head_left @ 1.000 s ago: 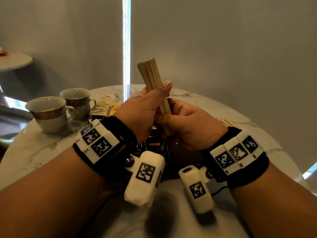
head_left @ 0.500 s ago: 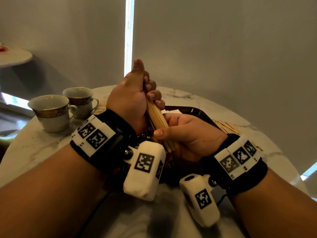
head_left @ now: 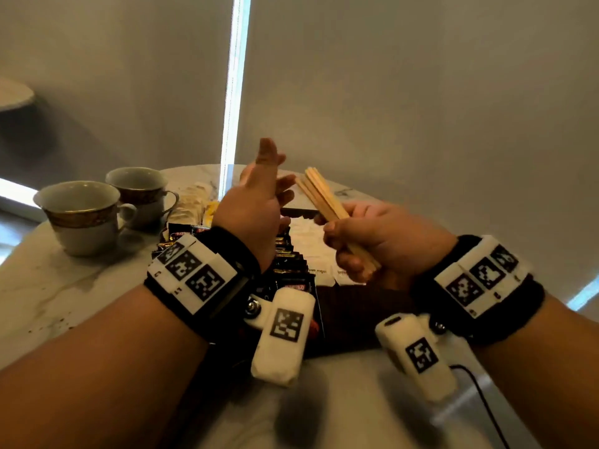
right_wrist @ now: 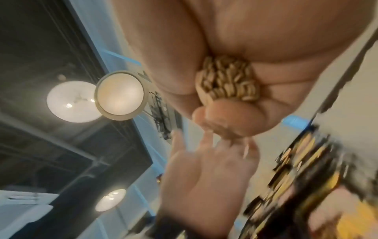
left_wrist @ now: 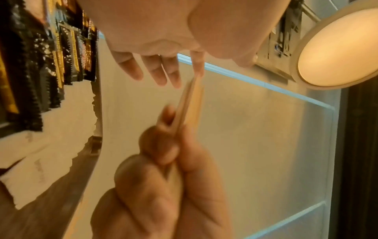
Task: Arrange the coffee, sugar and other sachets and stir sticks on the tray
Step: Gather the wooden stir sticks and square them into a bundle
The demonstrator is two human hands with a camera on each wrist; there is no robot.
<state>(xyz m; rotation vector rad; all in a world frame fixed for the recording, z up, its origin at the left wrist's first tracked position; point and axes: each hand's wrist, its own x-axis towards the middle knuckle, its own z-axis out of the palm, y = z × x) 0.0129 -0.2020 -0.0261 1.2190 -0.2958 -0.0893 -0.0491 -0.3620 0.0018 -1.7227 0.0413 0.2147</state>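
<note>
Having been released by the left hand [head_left: 259,196], now spread, the stir sticks [head_left: 327,205] are clenched in the right hand [head_left: 372,241] alone, squared for the tray [head_left: 356,296].

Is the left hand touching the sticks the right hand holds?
Cannot tell. In the head view the left hand is open beside the sticks, its fingers overlapping their tips. In the left wrist view one finger seems to meet the sticks' end, blurred.

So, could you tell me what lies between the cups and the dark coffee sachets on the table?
In the head view, a heap of pale sachets lies between the cups and the dark coffee sachets.
</note>
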